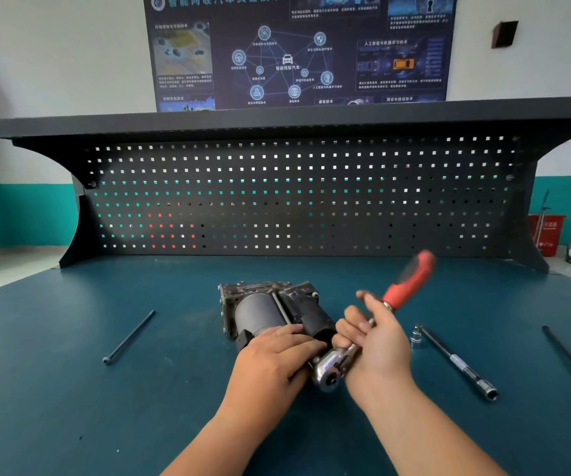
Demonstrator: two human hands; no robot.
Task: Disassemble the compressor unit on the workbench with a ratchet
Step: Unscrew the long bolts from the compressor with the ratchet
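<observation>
Left hand [277, 353], right hand [378, 338], forearms [424, 432] bare

1. Two bare arms reach forward from below, side by side, and the hands almost touch.
2. The left hand [277, 359] lies palm down, fingers mostly straight, pressing on the compressor [263, 310].
3. The right hand [375, 341] has its fingers wrapped round the ratchet [328, 371], back of the hand facing up.

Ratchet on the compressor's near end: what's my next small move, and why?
Probably swing the ratchet by its red handle through one stroke while the left hand steadies the compressor. Its head sits at the compressor's near end, the right hand grips its shaft, and one long bolt lies loose on the bench.
</observation>
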